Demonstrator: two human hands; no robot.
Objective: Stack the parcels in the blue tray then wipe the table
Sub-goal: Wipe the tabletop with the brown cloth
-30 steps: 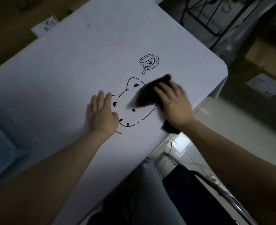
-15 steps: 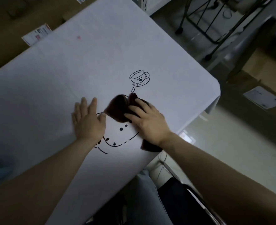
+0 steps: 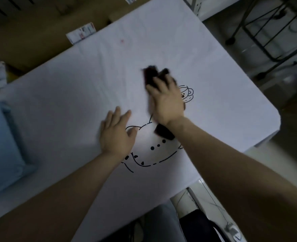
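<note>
Our right fingers point(image 3: 157, 84) lie straight and a little apart, pressed flat on the dark cloth point(image 3: 150, 75). They are blurred, so we cannot tell more of how they lie. The right hand point(image 3: 167, 102) covers the middle of the cloth. One end of the cloth shows past the fingertips, beyond the cat drawing point(image 3: 154, 152) on its far side. The other end shows under our wrist, on the top of the cat's head.

Our left fingers point(image 3: 117, 113) are straight and slightly spread. The left hand point(image 3: 116, 135) rests palm down on the white table point(image 3: 65, 102), at the left edge of the cat drawing, with the thumb touching the outline of one ear. It holds nothing.

The blue tray point(image 3: 2, 137) stands on the table well to the left of the cat drawing, cut off by the picture's edge. We cannot tell what lies in it.

A small cup drawing point(image 3: 188, 95) sits just beyond the cat drawing to its right, partly hidden by our right hand. A faint pink spot point(image 3: 122, 41) marks the table far beyond the cat.
</note>
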